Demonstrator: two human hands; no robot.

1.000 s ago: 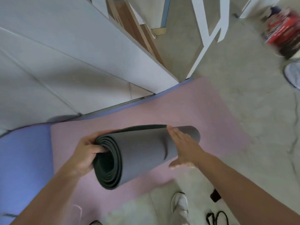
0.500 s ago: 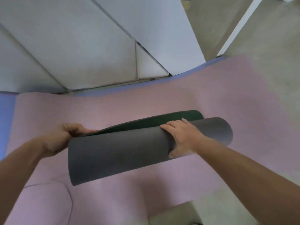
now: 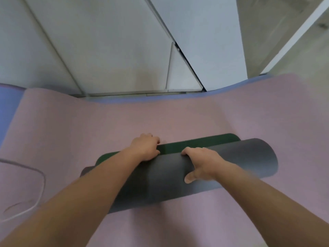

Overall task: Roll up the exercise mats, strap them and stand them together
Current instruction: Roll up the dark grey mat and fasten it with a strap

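Head view: our right hand (image 3: 203, 163) cups the grey mat roll (image 3: 231, 163) lying crosswise, left hand (image 3: 145, 147) flattening its loose green flap (image 3: 201, 141) beyond.

A dark grey rolled mat (image 3: 170, 177) with a green inner face is laid crosswise on a flat pink mat (image 3: 106, 125), beneath which a blue mat (image 3: 8, 102) is spread.
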